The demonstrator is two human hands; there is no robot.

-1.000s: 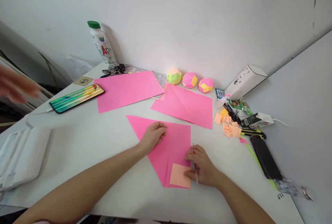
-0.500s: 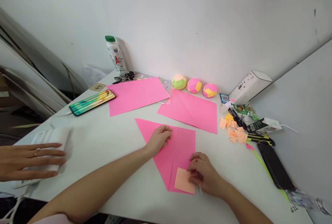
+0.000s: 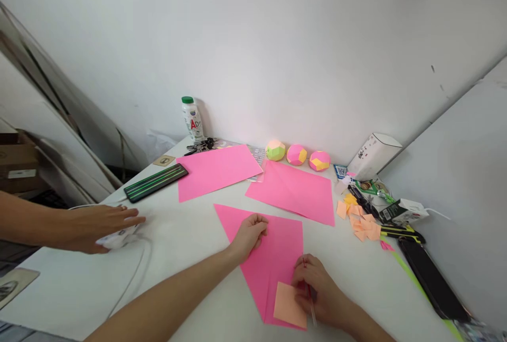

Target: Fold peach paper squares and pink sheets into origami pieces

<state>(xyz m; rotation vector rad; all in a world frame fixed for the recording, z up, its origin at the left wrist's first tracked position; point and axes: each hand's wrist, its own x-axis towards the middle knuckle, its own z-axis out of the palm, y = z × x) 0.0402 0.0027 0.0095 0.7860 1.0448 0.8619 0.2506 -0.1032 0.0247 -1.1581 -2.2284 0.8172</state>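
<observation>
My left hand (image 3: pixel 250 232) rests with curled fingers on a folded pink paper sheet (image 3: pixel 273 249) lying on the white table (image 3: pixel 190 257). My right hand (image 3: pixel 321 294) grips a thin red pen (image 3: pixel 308 289) and presses on a small orange square note (image 3: pixel 290 305) that lies on the pink sheet's near corner. Two other pink sheets (image 3: pixel 217 170) (image 3: pixel 295 186) lie farther back. Three folded paper balls (image 3: pixel 296 154) sit by the wall.
Another person's hand (image 3: pixel 101 221) reaches in from the left onto a white object with a cable. A dark phone (image 3: pixel 155 182), a bottle (image 3: pixel 193 119), keys (image 3: pixel 200 145), a white box (image 3: pixel 372 155), orange paper scraps (image 3: pixel 358 215), a utility knife (image 3: pixel 402 234) and a black phone (image 3: pixel 431 278) lie around.
The view tilted up and shifted. The other person's hand moved right across the table onto the white object. My hands stay on the pink sheet and note.
</observation>
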